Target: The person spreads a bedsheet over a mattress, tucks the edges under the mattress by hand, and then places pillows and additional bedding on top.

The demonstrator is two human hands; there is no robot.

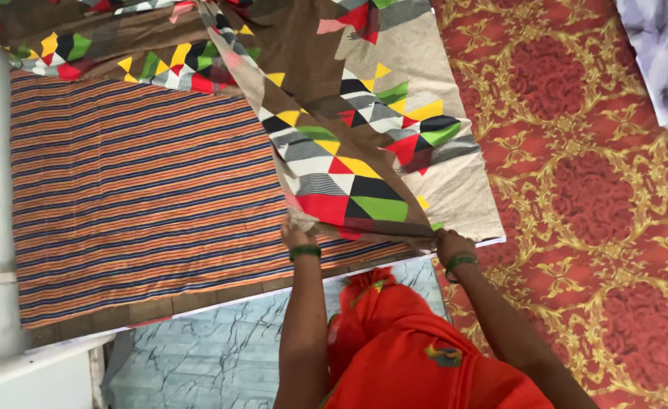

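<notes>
- Orange-red draped garment (409,356) is filling the near foreground, with both bare forearms reaching out over it.
- Left hand (297,236), a green bangle at the wrist, is pinching the near edge of the brown cotton cloth printed with red, yellow, green and black triangles (349,163).
- Right hand (450,244), wearing green bangles too, is clamping the same edge further right, fingers closed on the fabric.
- That patterned cloth is running away from both hands, folded over itself, across the mattress.
- Under it, the orange-and-navy striped mattress cover (137,189) is lying flat.
- Beside the bed, the red carpet with gold scrollwork (599,197) is spreading out to the right, and pale marbled floor tiles (212,341) are showing below.
</notes>
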